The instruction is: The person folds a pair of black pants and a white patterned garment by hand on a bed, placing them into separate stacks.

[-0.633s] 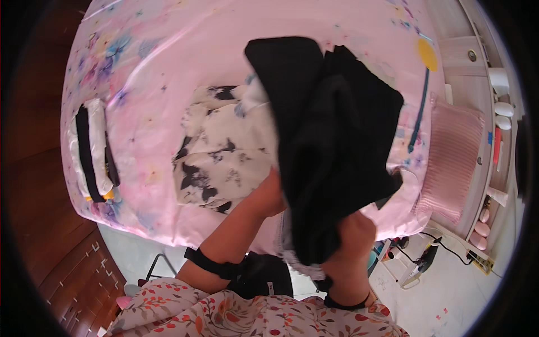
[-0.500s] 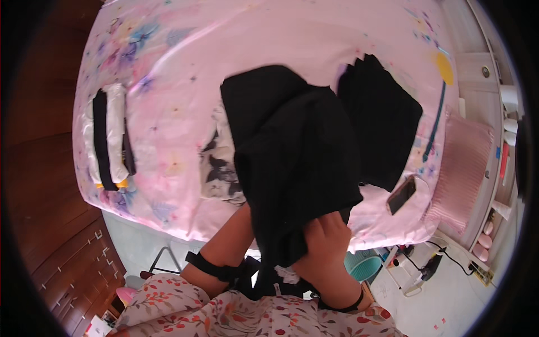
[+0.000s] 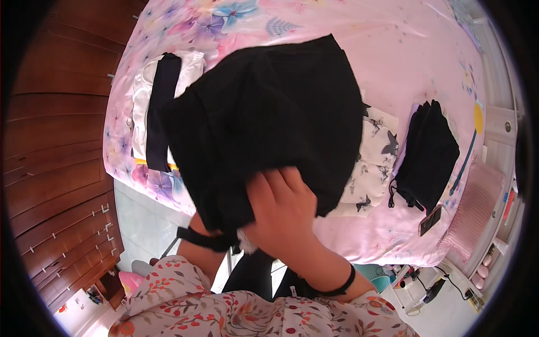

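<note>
A large black garment (image 3: 269,106), loosely folded, is held up over the bed in front of me. My right hand (image 3: 283,210) grips its near edge, fingertips hidden in the dark cloth and slightly blurred. My left forearm reaches up under the garment, which hides my left hand. Partly covered behind it lies a white garment with dark butterfly prints (image 3: 370,163). To the right is a folded black garment (image 3: 429,154) with a drawstring hanging out. At the left lies a stack of folded clothes, white (image 3: 145,106) with a black strip of cloth (image 3: 163,112) on top.
The bed wears a pink floral sheet (image 3: 415,62). A phone (image 3: 430,221) lies near its right front edge, beside a pink ribbed pillow (image 3: 474,208). A yellow-headed swatter (image 3: 478,117) lies at the right edge. Wooden drawers (image 3: 73,247) stand at the left.
The black garment and my right hand have moved left in the picture, toward the stack of folded clothes. The view has swung left, and more of the butterfly-print garment shows on the right.
</note>
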Tool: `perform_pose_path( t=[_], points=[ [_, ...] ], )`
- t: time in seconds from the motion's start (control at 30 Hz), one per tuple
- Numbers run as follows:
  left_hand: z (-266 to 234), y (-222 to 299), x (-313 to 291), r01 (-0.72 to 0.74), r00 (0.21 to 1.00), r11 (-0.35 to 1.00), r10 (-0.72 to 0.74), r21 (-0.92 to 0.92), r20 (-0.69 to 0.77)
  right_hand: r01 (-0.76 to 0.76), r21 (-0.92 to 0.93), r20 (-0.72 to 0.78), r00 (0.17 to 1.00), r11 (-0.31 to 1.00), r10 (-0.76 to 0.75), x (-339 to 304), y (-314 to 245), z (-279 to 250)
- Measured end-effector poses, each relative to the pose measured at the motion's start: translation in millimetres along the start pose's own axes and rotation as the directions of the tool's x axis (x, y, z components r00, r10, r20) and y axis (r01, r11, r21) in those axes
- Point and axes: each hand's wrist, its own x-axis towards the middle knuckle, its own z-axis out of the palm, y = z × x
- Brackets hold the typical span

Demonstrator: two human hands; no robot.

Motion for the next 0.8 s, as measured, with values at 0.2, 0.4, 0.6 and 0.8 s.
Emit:
perform_pose_path(
  t=[0.2,0.4,0.6,0.8],
  points=[
    [-103,40,50,-0.143,0.973,0.990,0.138,-0.013,-0.184,-0.316,0.062,0.350,0.895,0.947,0.276,-22,65,157],
    [-132,40,30,-0.167,0.947,0.984,0.178,0.062,-0.268,-0.109,-0.017,0.466,0.879,0.994,0.104,-55,62,192],
    [-96,32,41,0.013,0.569,0.252,0.794,0.968,-0.214,-0.237,0.241,0.466,0.879,0.941,0.102,-57,71,177],
    [18,5,22,-0.416,0.484,-0.083,0.823,0.905,0.298,-0.576,-0.080,-0.229,0.805,0.813,0.548,-104,136,49]
  ],
)
